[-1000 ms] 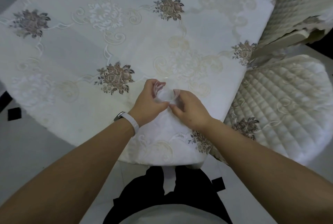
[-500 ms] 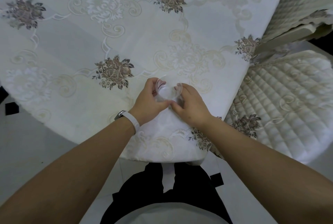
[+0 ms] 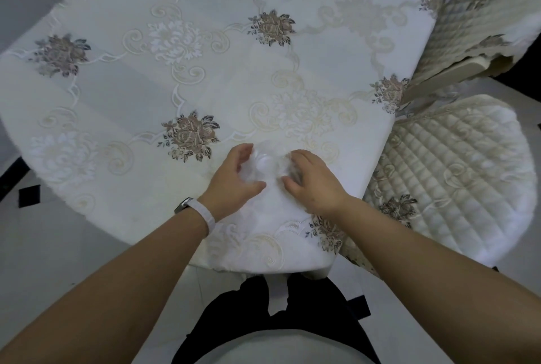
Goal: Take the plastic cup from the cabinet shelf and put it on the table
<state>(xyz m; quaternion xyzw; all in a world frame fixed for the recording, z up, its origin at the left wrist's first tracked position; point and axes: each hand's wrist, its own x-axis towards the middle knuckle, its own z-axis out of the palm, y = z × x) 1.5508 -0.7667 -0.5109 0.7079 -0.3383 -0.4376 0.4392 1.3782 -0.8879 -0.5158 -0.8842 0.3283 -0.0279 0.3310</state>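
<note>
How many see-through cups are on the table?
1. One clear plastic cup stands on the white embroidered tablecloth near its front edge, between the left hand and right hand.

Both arms reached forward; the left hand point(image 3: 234, 179) and right hand point(image 3: 314, 180) curved inward, fingers loosely spread.

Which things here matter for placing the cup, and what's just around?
In the job: clear plastic cup, left hand, right hand, table with embroidered floral cloth.
Just around: quilted chair, white wristband.
</note>
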